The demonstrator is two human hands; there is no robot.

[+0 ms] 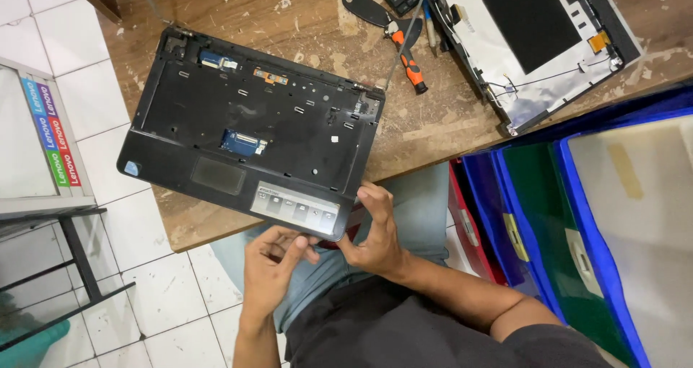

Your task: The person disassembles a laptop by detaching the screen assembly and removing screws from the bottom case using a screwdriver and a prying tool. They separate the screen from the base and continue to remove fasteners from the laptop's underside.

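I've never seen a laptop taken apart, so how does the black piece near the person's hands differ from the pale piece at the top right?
The black laptop base is dark, with empty slots and small blue connectors, while the lid panel is silvery white with a black rectangle. The base overhangs the table edge by the left hand and right hand; the lid lies farther away. Both rest tilted on the wooden table.

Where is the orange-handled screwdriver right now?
In the head view, the orange-handled screwdriver lies on the wooden table, between the black laptop base and the detached screen lid.

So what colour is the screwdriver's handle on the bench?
Orange and black, on the screwdriver in the head view.
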